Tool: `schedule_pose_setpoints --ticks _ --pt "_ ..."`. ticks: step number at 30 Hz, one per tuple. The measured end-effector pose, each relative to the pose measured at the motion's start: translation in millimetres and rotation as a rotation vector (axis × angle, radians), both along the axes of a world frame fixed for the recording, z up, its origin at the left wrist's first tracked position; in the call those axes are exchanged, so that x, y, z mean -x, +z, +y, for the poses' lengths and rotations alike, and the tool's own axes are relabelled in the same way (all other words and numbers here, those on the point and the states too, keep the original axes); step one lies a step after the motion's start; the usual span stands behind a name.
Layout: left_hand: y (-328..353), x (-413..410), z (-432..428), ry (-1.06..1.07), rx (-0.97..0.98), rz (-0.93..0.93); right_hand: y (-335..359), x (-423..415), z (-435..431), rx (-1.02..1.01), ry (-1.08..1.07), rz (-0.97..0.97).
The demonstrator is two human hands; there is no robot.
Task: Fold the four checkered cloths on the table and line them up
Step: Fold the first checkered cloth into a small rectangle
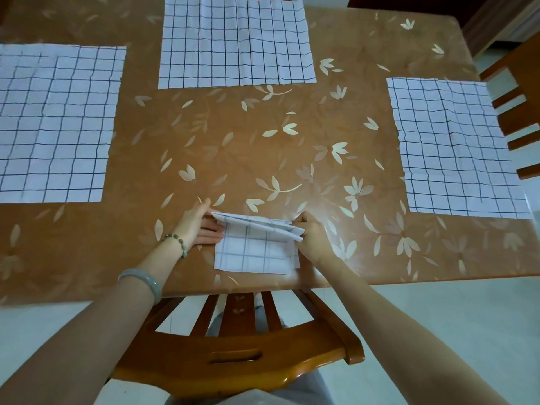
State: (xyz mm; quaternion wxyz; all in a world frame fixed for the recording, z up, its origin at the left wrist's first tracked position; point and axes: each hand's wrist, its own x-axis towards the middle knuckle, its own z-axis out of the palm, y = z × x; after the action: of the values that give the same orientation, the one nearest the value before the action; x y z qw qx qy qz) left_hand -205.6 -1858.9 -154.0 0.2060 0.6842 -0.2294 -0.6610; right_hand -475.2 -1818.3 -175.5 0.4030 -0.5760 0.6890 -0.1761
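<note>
Already we were midway through folding the near cloth (257, 249), with three others lying flat.
On the table (263, 147), the left cloth (55, 124) lay spread. Our left hand (198, 226) had straight fingers tucked under the near cloth's raised flap, and the back cloth (236, 42) lay far beyond. Our right hand (312, 235) pinched the flap's other end, and the right cloth (455, 147) lay spread. We judged the flap might land crooked, since only one end was pinched and the layers could slide apart.
</note>
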Motion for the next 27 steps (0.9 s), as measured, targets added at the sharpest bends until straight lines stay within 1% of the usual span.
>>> schedule_pose_setpoints --ticks 2,3,5,8,10,11,15,18,20,21,22,24,25,26,27 --pt "-1.9 -0.4 -0.7 -0.054 0.014 -0.006 -3.9 1.2 2.5 0.132 0.1 0.051" --pt "-3.2 -0.6 0.2 -0.097 0.055 -0.039 -6.2 2.6 3.0 0.157 0.112 0.028" --pt "-5.4 -2.4 3.0 -0.179 0.124 -0.119 -1.8 1.6 4.3 0.043 0.005 -0.109" --pt "-7.3 -4.7 8.3 -0.24 0.169 -0.168 4.0 -1.9 1.1 -0.192 -0.29 -0.347" --pt "-6.5 -4.7 12.9 -0.278 0.209 -0.203 9.2 -5.4 0.9 -0.291 -0.365 -0.46" --pt "-6.4 -4.0 14.8 -0.295 0.238 -0.228 11.0 -6.3 1.3 -0.303 -0.356 -0.456" --pt "-12.4 -4.2 18.3 -0.412 0.355 -0.373 6.6 -6.2 6.6 -0.189 -0.183 -0.201" --pt "-17.7 -4.9 21.2 -0.527 0.413 -0.535 3.6 -7.5 7.0 -0.17 -0.129 -0.104" --pt "-16.3 -5.9 24.8 -0.575 0.486 -0.645 3.6 -9.7 7.5 -0.166 -0.072 -0.016" --pt "-15.6 -6.9 27.2 -0.635 0.545 -0.694 4.9 -10.9 8.9 -0.11 -0.055 0.044" --pt "-16.0 -9.2 29.6 -0.748 0.606 -0.736 4.7 -12.1 11.1 0.003 -0.027 0.123" --pt "-18.4 -13.8 35.0 -1.104 0.708 -0.817 1.6 -18.5 15.0 0.234 0.142 0.315" --pt "-22.0 -15.1 37.7 -1.275 0.743 -0.858 -1.0 -25.5 15.8 0.279 0.268 0.394" --pt "-27.3 -16.0 40.8 -1.401 0.772 -0.9 -4.1 -34.8 17.2 0.278 0.405 0.451" --pt "-34.3 -16.9 43.5 -1.474 0.797 -0.934 -7.0 -45.1 19.4 0.265 0.518 0.487"
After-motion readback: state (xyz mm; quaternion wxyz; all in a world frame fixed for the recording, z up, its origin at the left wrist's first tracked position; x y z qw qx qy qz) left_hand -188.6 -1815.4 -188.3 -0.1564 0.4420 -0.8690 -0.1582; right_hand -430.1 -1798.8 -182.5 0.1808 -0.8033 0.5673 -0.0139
